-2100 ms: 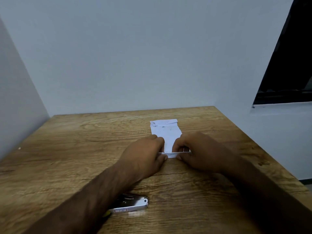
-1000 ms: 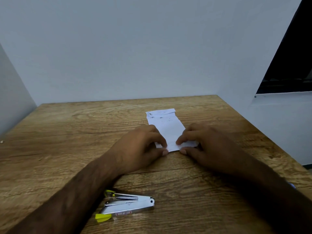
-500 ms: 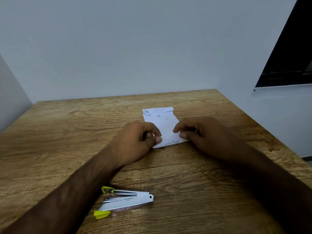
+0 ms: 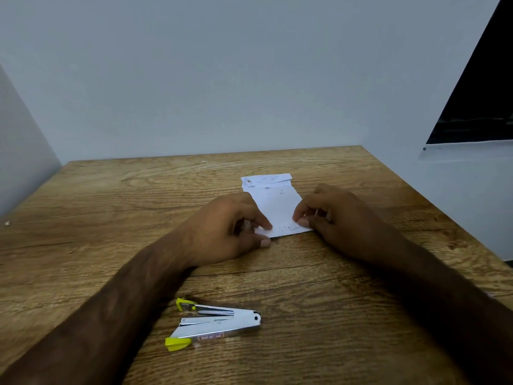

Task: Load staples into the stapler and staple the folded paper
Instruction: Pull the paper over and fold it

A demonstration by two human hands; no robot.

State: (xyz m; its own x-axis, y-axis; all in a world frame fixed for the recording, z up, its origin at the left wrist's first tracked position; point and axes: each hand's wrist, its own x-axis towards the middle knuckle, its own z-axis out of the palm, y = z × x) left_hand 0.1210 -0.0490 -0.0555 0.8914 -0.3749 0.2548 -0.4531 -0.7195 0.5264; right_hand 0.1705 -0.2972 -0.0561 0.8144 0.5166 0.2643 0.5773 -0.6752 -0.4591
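A narrow white folded paper (image 4: 273, 202) lies flat on the wooden table (image 4: 111, 212), its near end toward me. My left hand (image 4: 224, 232) presses its fingertips on the paper's near left corner. On the near right edge, my right hand (image 4: 336, 218) pinches the paper between thumb and fingers. A small silver stapler (image 4: 219, 323) with yellow plastic ends lies on its side near the table's front, below my left forearm, its two arms spread apart. No loose staples can be made out.
White panels wall in the table at the back, left and right. A dark opening (image 4: 483, 87) shows at the upper right. A tiny pale scrap (image 4: 7, 223) lies at the table's left edge.
The near end of the paper, folded up between my fingers earlier, now lies flat. My hands have shifted slightly along its near edge. The view has tilted, so the stapler shows fully.
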